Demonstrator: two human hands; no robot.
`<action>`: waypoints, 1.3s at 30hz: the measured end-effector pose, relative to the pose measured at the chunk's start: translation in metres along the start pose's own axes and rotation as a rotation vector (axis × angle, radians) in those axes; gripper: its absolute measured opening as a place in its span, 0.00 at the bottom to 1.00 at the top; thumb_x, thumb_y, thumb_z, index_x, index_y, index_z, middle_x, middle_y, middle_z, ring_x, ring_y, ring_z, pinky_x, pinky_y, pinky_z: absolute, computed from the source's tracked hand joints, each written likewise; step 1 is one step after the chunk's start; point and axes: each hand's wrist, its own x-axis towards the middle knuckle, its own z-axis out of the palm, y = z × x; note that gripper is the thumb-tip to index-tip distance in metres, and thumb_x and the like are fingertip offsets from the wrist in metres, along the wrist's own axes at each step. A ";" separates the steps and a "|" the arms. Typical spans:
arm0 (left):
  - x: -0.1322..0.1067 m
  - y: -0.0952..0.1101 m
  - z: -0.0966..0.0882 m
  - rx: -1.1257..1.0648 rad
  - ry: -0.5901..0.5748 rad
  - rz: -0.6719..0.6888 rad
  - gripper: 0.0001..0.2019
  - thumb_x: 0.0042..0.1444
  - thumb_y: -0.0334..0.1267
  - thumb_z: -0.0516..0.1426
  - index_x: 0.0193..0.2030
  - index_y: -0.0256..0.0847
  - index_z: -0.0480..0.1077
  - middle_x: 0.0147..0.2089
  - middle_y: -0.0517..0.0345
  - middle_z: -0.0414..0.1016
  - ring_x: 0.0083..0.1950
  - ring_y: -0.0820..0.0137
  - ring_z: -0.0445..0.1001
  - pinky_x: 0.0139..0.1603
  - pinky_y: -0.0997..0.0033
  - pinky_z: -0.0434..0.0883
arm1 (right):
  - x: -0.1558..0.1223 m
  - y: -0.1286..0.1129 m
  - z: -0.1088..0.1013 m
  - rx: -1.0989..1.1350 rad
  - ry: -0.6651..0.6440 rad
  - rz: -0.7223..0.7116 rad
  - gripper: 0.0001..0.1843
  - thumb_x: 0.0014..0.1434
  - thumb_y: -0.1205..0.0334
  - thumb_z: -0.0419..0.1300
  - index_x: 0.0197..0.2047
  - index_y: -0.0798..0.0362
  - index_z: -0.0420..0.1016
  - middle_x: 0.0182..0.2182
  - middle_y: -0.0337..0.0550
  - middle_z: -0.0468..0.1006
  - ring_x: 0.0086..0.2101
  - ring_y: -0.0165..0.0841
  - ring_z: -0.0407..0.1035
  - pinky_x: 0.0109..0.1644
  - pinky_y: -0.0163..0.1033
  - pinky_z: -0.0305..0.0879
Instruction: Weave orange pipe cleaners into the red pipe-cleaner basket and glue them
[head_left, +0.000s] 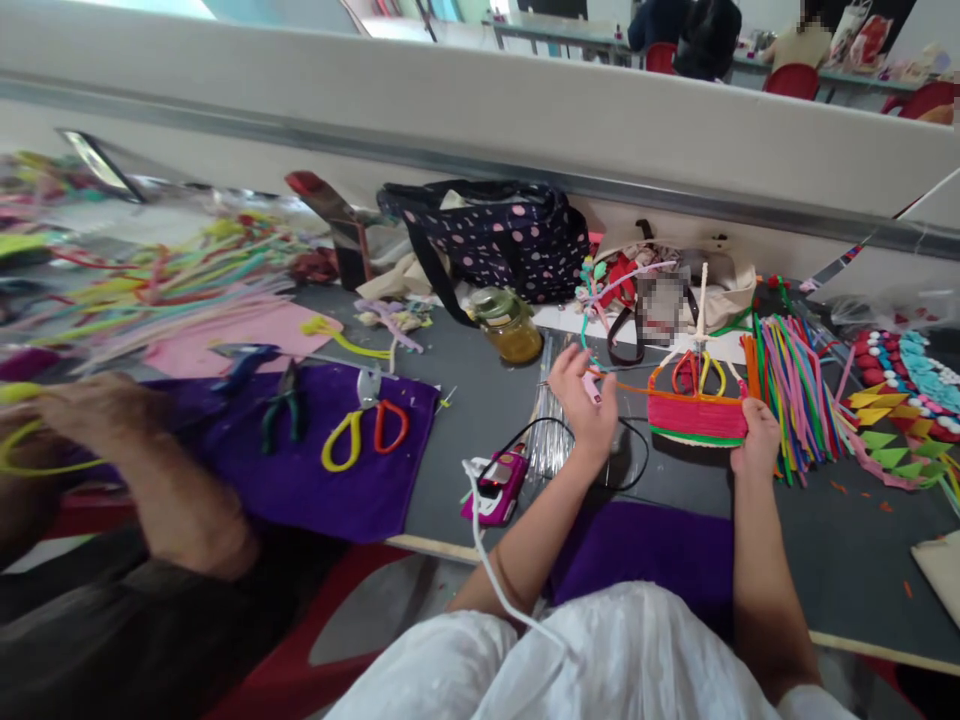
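A small basket woven of red, pink and green pipe cleaners (694, 415) lies on the grey table (480, 410). My right hand (756, 440) is closed on its right edge. My left hand (585, 400) hovers just left of the basket, fingers curled, pinching an orange pipe cleaner (626, 385) that runs into the basket. Orange and yellow loops (697, 372) rise from the basket's top.
A bundle of coloured pipe cleaners (787, 395) lies right of the basket. A jar (511, 325), a dotted bag (499, 240) and a pink device (499, 483) with a cable sit nearby. Scissors and pliers (281, 405) rest on a purple cloth (315, 460). Another person's arm (150, 470) works at left.
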 end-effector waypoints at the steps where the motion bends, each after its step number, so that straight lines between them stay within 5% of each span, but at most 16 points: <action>1: -0.002 0.009 0.000 0.077 -0.052 0.134 0.14 0.56 0.39 0.58 0.49 0.41 0.71 0.59 0.45 0.67 0.63 0.58 0.62 0.62 0.57 0.60 | -0.002 -0.001 0.002 -0.005 -0.005 -0.005 0.17 0.41 0.54 0.71 0.29 0.55 0.71 0.22 0.31 0.72 0.23 0.25 0.66 0.30 0.33 0.64; 5: -0.009 0.035 0.011 0.184 -0.580 0.359 0.12 0.60 0.36 0.54 0.47 0.45 0.75 0.52 0.49 0.75 0.56 0.59 0.69 0.62 0.54 0.59 | -0.009 -0.006 0.012 -0.024 -0.035 -0.057 0.17 0.41 0.54 0.71 0.29 0.55 0.72 0.22 0.31 0.72 0.23 0.24 0.64 0.29 0.31 0.62; 11: -0.013 0.032 0.026 0.111 -0.819 0.244 0.13 0.59 0.39 0.55 0.49 0.46 0.76 0.49 0.48 0.76 0.49 0.61 0.73 0.54 0.62 0.67 | -0.018 -0.017 0.018 -0.045 -0.080 -0.056 0.17 0.42 0.52 0.70 0.29 0.55 0.72 0.22 0.33 0.72 0.23 0.25 0.65 0.29 0.33 0.63; 18: -0.013 0.033 0.026 0.005 -0.815 0.107 0.08 0.56 0.37 0.59 0.38 0.45 0.79 0.38 0.52 0.79 0.41 0.64 0.75 0.46 0.67 0.68 | -0.022 -0.020 0.023 -0.020 -0.092 -0.054 0.16 0.44 0.53 0.70 0.30 0.55 0.72 0.22 0.33 0.73 0.22 0.25 0.65 0.29 0.33 0.62; 39: -0.020 0.035 0.026 0.008 -0.824 0.097 0.06 0.55 0.35 0.59 0.37 0.43 0.79 0.37 0.53 0.79 0.40 0.66 0.75 0.44 0.69 0.69 | -0.025 -0.031 0.033 -0.031 -0.090 -0.080 0.15 0.44 0.54 0.70 0.28 0.54 0.73 0.21 0.33 0.72 0.21 0.25 0.63 0.28 0.33 0.60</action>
